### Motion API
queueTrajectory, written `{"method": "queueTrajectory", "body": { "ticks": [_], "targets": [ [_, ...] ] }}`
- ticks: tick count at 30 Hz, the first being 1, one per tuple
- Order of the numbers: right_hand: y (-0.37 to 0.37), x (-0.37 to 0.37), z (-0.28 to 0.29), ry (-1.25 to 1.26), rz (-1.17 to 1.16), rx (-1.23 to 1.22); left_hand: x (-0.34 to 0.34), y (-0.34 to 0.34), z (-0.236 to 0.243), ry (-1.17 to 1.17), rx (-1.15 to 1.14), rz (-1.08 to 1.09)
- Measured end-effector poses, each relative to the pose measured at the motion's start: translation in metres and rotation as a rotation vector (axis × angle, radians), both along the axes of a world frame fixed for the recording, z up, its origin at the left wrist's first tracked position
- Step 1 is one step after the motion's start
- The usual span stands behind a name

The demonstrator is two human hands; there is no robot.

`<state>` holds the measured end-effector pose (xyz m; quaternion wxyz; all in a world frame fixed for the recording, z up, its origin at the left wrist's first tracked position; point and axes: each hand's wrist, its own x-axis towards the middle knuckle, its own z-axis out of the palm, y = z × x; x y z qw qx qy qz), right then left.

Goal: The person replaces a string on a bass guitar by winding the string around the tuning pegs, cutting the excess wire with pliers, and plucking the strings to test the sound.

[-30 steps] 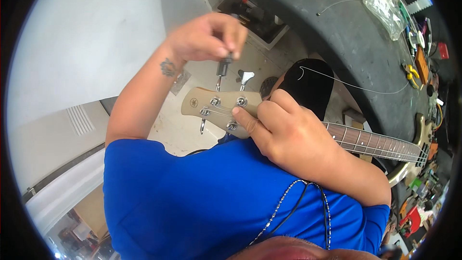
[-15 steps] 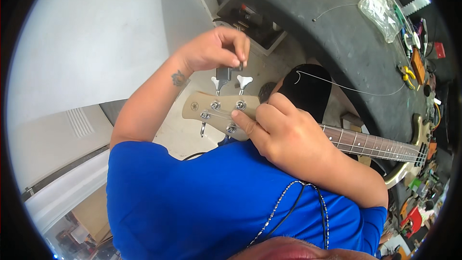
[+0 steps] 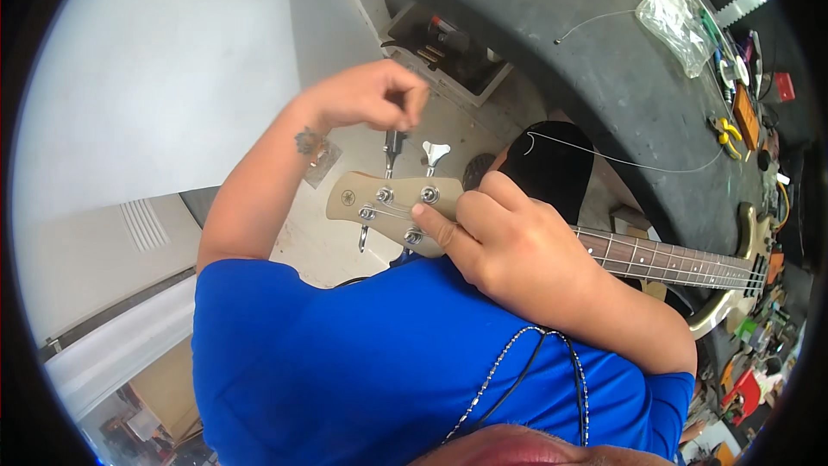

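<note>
Left grip [image 3: 373, 97], blurred, seems closed on a dark winder [image 3: 393, 145], the bass headstock [image 3: 348, 196] below it; right grip [image 3: 522, 237] blocks part of the neck [image 3: 660, 259], closure hidden. Beyond, pliers [image 3: 731, 135] and clear bag [image 3: 675, 30] lie on the desk [image 3: 595, 73].

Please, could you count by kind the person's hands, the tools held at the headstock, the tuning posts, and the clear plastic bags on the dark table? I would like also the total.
Hands (left hand, right hand): 2
String winder: 1
Tuning posts: 4
Clear plastic bag on dark table: 1
Total: 8
</note>
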<state>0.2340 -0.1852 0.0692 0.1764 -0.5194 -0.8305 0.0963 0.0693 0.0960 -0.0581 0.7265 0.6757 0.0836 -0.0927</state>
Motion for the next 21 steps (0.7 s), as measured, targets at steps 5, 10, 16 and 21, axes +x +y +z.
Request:
{"method": "queueTrajectory", "body": {
  "ticks": [5,10,16,21],
  "targets": [
    [-0.001,-0.002,-0.002,0.018,0.005,0.017,-0.018,0.016,0.014,-0.357,-0.280,-0.078],
    [-0.004,0.002,0.000,-0.035,-0.032,0.057,0.011,-0.029,0.016,-0.237,-0.334,0.197],
    [-0.016,0.012,0.003,-0.088,-0.075,0.167,0.001,-0.016,0.015,-0.078,-0.232,0.229],
    [-0.023,0.018,-0.001,-0.061,-0.111,0.259,-0.002,-0.013,0.009,-0.026,-0.208,0.230]
  ]
}}
